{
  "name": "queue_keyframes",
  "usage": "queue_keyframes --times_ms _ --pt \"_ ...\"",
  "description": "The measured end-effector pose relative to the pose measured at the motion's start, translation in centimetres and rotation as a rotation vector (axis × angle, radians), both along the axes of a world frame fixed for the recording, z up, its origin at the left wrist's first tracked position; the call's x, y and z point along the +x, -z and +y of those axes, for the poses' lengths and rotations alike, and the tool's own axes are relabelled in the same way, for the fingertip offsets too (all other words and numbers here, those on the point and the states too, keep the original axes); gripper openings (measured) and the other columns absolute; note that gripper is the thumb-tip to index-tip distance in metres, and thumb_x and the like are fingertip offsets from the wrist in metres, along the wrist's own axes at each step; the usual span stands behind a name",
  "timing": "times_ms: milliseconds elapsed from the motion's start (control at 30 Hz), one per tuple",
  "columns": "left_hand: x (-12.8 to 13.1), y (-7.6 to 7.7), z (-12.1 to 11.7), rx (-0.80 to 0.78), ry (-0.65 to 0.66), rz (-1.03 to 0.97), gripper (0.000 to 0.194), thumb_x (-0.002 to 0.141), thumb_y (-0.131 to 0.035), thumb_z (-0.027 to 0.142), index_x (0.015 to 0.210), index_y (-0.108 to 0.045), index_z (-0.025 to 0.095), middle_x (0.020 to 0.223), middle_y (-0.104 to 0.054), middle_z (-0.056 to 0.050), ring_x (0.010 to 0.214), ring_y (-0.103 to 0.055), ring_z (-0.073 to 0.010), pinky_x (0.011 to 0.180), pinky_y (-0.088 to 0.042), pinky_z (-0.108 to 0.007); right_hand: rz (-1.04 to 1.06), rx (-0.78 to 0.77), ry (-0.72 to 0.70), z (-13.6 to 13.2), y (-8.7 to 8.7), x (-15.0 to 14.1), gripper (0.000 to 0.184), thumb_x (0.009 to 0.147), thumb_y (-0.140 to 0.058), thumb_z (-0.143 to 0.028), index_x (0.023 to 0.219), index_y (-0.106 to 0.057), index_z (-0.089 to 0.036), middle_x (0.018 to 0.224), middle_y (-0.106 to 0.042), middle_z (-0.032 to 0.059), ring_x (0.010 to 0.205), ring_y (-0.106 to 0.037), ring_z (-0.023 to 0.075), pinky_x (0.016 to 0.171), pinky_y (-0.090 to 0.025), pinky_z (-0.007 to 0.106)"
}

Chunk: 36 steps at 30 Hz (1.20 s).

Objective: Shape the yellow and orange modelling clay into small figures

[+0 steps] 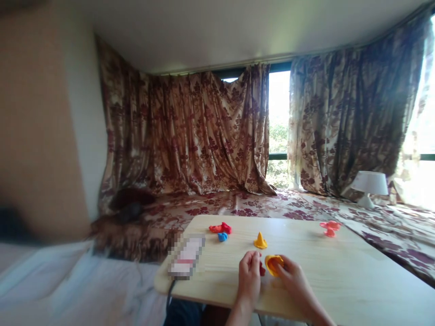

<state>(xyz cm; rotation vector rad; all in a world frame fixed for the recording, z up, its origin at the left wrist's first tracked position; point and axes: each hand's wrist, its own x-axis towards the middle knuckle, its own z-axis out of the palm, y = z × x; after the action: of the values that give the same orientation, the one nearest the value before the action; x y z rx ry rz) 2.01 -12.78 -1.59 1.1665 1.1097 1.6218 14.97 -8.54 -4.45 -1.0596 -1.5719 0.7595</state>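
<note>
My left hand (249, 270) is closed, fingers pressed together, over the light wooden table (217, 283). A small dark red lump (262, 269) shows at its right side, mostly hidden by the fingers. My right hand (291, 274) grips a yellow hollow, cup-like piece (272, 265) by its side, its rounded opening facing my left hand. Just beyond both hands stands a yellow cone (260, 241) with a wide brim, like a small hat. Farther left lie red soft-looking lumps (220, 227) with a blue piece (222, 237) close in front. The material looks like modelling clay.
A blurred-out phone-like device (186, 257) with a black cable (170, 292) lies at the table's left edge. Pinkish-red pieces (330, 228) sit near the far right. Beyond the table are a flower-patterned covered ledge (292, 210), a white lamp (369, 183) and curtains (190, 136).
</note>
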Motion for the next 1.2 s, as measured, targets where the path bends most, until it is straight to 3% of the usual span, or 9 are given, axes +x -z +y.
queue_keyframes --times_ms 333,500,667,1200 --pt "0.15 0.09 -0.17 -0.014 -0.004 -0.034 0.036 0.077 -0.050 0.049 0.075 -0.061 0.015 0.056 -0.048 0.003 0.054 -0.049 -0.0117 0.054 -0.040 -0.023 0.012 0.015 -0.014 0.61 0.81 0.31 0.027 0.071 -0.056 -0.036 0.073 -0.066 -0.012 0.066 -0.068 0.0062 0.062 -0.059 0.0198 0.057 -0.045 0.026" --pt "0.13 -0.01 -0.13 -0.010 -0.005 -0.037 0.037 0.076 -0.051 0.051 0.074 -0.061 0.015 0.056 -0.049 0.003 0.053 -0.049 -0.0118 0.053 -0.040 -0.023 0.032 -0.006 -0.008 0.33 0.44 0.23 0.027 0.070 -0.058 -0.036 0.077 -0.068 -0.011 0.072 -0.070 0.0065 0.064 -0.060 0.0199 0.058 -0.046 0.025" --pt "0.06 -0.06 -0.09 0.006 -0.001 -0.020 0.036 0.077 -0.049 0.049 0.074 -0.060 0.015 0.057 -0.049 0.003 0.054 -0.049 -0.0117 0.053 -0.041 -0.023 -0.026 0.005 0.004 -0.10 -0.13 0.13 0.028 0.071 -0.055 -0.039 0.071 -0.067 -0.013 0.066 -0.068 0.0058 0.061 -0.059 0.0189 0.055 -0.045 0.025" --pt "0.10 -0.13 -0.16 0.002 -0.001 -0.030 0.036 0.075 -0.051 0.051 0.073 -0.061 0.016 0.059 -0.052 0.002 0.055 -0.050 -0.0118 0.053 -0.041 -0.023 -0.029 0.016 0.013 -0.06 -0.14 0.27 0.029 0.071 -0.055 -0.039 0.072 -0.068 -0.013 0.068 -0.069 0.0070 0.063 -0.061 0.0212 0.056 -0.047 0.027"
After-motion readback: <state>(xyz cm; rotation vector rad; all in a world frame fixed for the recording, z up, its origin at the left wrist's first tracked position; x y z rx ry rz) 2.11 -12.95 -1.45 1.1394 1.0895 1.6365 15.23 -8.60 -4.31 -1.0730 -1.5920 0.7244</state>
